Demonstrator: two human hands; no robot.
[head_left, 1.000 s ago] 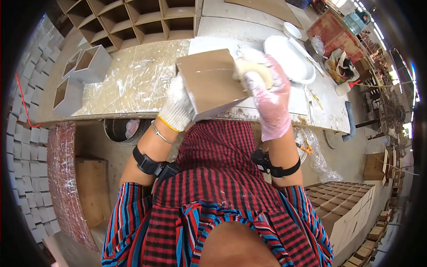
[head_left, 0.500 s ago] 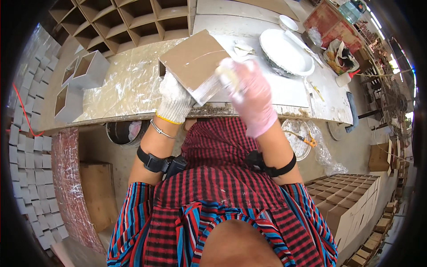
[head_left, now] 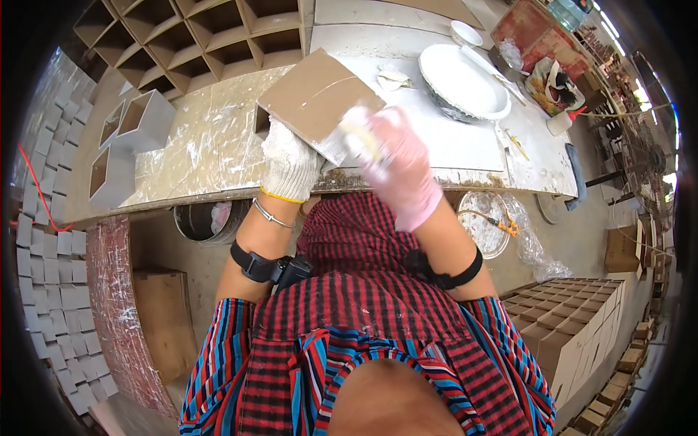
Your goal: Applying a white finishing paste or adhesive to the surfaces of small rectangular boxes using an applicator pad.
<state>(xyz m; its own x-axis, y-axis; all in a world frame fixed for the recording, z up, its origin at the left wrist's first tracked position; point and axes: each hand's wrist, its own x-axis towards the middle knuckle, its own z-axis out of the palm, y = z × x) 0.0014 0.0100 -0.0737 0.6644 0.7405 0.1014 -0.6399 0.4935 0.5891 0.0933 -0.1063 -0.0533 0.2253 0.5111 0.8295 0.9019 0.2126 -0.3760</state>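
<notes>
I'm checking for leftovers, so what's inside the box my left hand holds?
The box shows only a dark strip, probably its opening, beside your left hand. Its brown panel and the white glove cover the rest, so whether anything is inside can't be seen.

White-smeared workbench (head_left: pixel 539 164) sweeping from ten o'clock to two, strip lights (head_left: pixel 609 33) glaring at two, a scuffed red cabinet (head_left: pixel 534 30) standing nearer one, grey floor (head_left: pixel 582 236) spreading around three!

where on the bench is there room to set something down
Bare patches: the stained board between grey boxes and left hand, and the white sheet between right hand and basin. The crate crowds the far left.
</notes>
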